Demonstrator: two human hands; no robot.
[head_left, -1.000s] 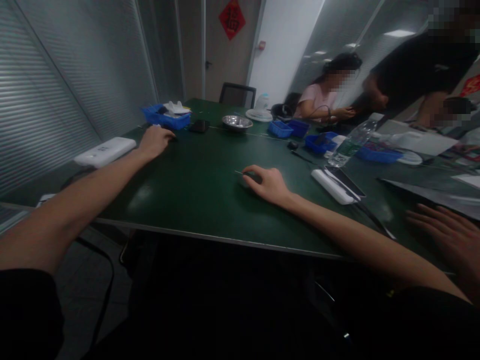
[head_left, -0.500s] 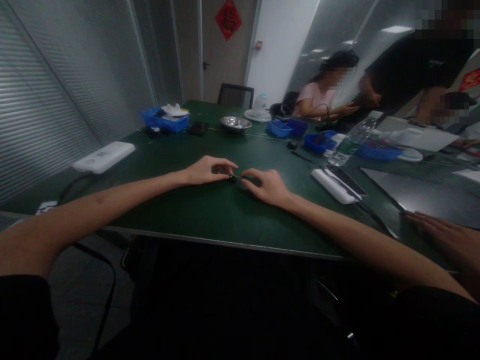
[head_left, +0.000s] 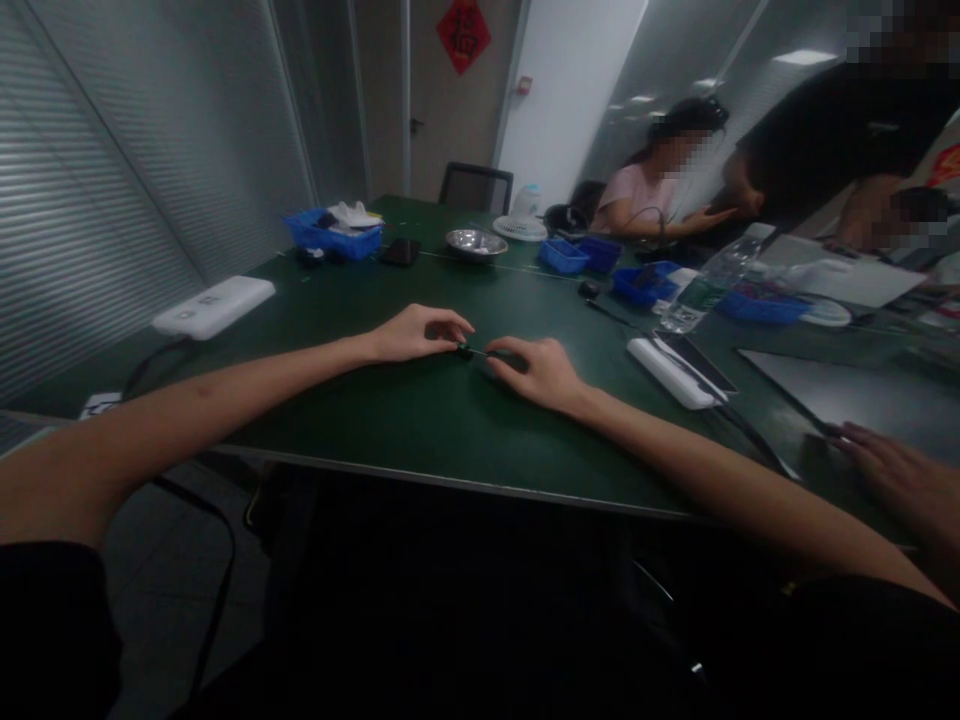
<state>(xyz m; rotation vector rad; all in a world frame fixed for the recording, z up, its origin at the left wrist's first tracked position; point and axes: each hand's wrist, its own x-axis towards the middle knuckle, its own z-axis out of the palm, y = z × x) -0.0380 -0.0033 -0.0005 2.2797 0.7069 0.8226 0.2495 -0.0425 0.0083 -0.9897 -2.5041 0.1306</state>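
Over the green table (head_left: pixel 420 430), my left hand (head_left: pixel 416 333) pinches a small dark object (head_left: pixel 465 351) at its fingertips, too small to identify. My right hand (head_left: pixel 536 370) is just to the right, its thumb and index finger closed on the end of a thin rod (head_left: pixel 480 353). The rod spans the short gap between the hands and meets the dark object. Both forearms rest low over the table's front part.
A metal bowl (head_left: pixel 476 245), a phone (head_left: pixel 401 252) and blue baskets (head_left: pixel 337 236) stand farther back. A white power bank (head_left: pixel 214 308) lies left, another white device (head_left: pixel 671 372) right. Beyond it are a bottle (head_left: pixel 709 290), a laptop (head_left: pixel 862 390) and another person's hand (head_left: pixel 892 465). Two people are at back right.
The view has shifted slightly, moving the background a little. My hands are slightly farther apart, with more of the thin rod showing. The other person's hand at right has moved slightly right.
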